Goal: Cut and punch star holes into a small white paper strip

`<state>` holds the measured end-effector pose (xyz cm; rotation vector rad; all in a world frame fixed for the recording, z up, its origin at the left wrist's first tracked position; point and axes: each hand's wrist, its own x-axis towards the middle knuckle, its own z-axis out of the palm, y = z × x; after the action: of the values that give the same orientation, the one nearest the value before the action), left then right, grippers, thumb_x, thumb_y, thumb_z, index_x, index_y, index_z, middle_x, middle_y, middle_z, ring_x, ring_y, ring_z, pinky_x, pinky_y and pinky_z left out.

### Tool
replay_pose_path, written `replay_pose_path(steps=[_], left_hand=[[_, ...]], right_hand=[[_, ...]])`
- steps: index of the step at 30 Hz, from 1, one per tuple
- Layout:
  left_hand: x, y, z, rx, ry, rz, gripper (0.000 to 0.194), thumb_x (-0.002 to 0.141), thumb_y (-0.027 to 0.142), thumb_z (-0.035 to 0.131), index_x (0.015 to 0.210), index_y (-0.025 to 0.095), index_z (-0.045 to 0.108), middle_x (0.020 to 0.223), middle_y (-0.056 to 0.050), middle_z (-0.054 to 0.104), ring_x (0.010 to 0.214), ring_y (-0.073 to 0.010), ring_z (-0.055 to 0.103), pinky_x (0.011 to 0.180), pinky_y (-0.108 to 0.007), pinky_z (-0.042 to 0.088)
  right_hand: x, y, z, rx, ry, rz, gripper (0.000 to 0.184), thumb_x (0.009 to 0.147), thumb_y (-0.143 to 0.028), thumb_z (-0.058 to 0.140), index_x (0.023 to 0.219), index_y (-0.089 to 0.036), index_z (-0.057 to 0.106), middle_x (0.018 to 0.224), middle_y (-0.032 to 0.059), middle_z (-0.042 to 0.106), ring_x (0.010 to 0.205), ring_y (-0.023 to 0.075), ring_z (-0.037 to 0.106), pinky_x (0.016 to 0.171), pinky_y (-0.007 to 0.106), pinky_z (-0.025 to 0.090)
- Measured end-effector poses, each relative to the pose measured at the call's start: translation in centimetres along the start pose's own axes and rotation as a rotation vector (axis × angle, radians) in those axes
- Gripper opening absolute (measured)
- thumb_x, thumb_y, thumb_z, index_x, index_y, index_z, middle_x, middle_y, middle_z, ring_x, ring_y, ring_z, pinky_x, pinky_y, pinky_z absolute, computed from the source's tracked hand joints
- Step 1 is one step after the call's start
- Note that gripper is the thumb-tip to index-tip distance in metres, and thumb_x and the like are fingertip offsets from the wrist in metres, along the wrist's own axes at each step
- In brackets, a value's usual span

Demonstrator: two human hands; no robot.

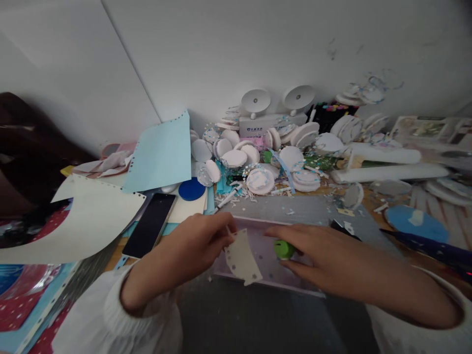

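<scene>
My left hand pinches the upper left edge of a curved cream paper piece. Small flower-shaped holes run along the paper's edges. My right hand is curled around a small green object, which looks like a craft paper punch; its far side is hidden by the fingers. The paper and the green object are apart. Both are over a shallow translucent pinkish tray in which a few small dark spots show.
Behind the tray lies a pile of white discs, some with beaded trim. On the left are a phone, a blue disc, a light blue sheet and a cut cream sheet. White rolls lie at right.
</scene>
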<state>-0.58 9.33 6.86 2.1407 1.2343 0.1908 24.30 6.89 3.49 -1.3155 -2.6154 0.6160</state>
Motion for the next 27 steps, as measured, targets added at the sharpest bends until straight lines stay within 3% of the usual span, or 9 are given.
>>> replay_pose_path(steps=[3,6,11,16,20,24,27], left_hand=[[0.4,0.0,0.6,0.113,-0.018,-0.02,0.009,0.087,0.021,0.051,0.087,0.02,0.06,0.072,0.0,0.062,0.062,-0.0137,0.053,0.055,-0.023,0.034],[0.6,-0.3,1.1,0.167,-0.001,-0.042,0.01,0.086,0.027,0.054,0.082,0.019,0.058,0.071,-0.001,0.061,0.063,-0.0153,0.053,0.055,-0.024,0.033],[0.3,-1.5,1.4,0.102,0.16,-0.056,0.009,0.087,0.026,0.05,0.083,0.019,0.056,0.085,-0.004,0.062,0.075,-0.018,0.055,0.064,-0.026,0.039],[-0.3,-3.2,2.3,-0.154,0.103,-0.056,0.014,0.086,0.03,0.05,0.079,0.019,0.05,0.069,0.001,0.053,0.063,-0.0141,0.049,0.057,-0.024,0.036],[-1.4,-3.6,4.1,-0.35,0.133,-0.018,0.016,0.087,0.033,0.051,0.08,0.018,0.05,0.069,0.002,0.048,0.063,-0.0125,0.046,0.057,-0.023,0.037],[-2.6,-3.3,5.4,-0.46,0.185,-0.033,0.017,0.087,0.032,0.053,0.079,0.017,0.05,0.068,0.002,0.047,0.062,-0.0117,0.046,0.055,-0.022,0.037],[-2.7,-2.8,5.1,-0.588,0.327,0.009,0.016,0.086,0.03,0.058,0.079,0.018,0.051,0.068,0.003,0.05,0.063,-0.0106,0.048,0.056,-0.021,0.039]], right_hand=[[0.1,-0.1,-0.1,-0.028,-0.109,0.053,0.028,0.083,-0.024,0.056,0.111,-0.021,0.056,0.107,0.0082,0.067,0.091,0.0266,0.065,0.074,0.04,0.05],[0.1,-0.4,-0.8,-0.019,-0.095,0.05,0.021,0.086,-0.029,0.055,0.104,-0.019,0.058,0.102,0.0087,0.066,0.092,0.0257,0.064,0.076,0.041,0.051],[-2.1,0.8,-0.1,-0.009,0.103,-0.05,0.028,0.089,-0.039,0.053,0.112,-0.023,0.057,0.115,0.0086,0.063,0.11,0.0254,0.057,0.091,0.043,0.049],[-5.0,1.7,3.9,-0.006,0.398,0.105,0.032,0.09,-0.039,0.052,0.117,-0.024,0.056,0.137,0.0105,0.05,0.124,0.0264,0.05,0.099,0.047,0.046],[-5.2,1.1,6.1,0.114,0.554,0.218,0.03,0.087,-0.038,0.055,0.112,-0.022,0.062,0.143,0.012,0.045,0.128,0.0284,0.047,0.103,0.047,0.044],[-4.5,1.2,6.1,0.365,0.655,0.319,0.03,0.08,-0.04,0.063,0.103,-0.021,0.067,0.118,0.0117,0.066,0.109,0.0289,0.063,0.092,0.044,0.054],[-3.8,0.9,4.1,0.513,0.771,0.252,0.027,0.079,-0.036,0.066,0.103,-0.023,0.067,0.117,0.0076,0.068,0.109,0.0259,0.063,0.093,0.04,0.054]])
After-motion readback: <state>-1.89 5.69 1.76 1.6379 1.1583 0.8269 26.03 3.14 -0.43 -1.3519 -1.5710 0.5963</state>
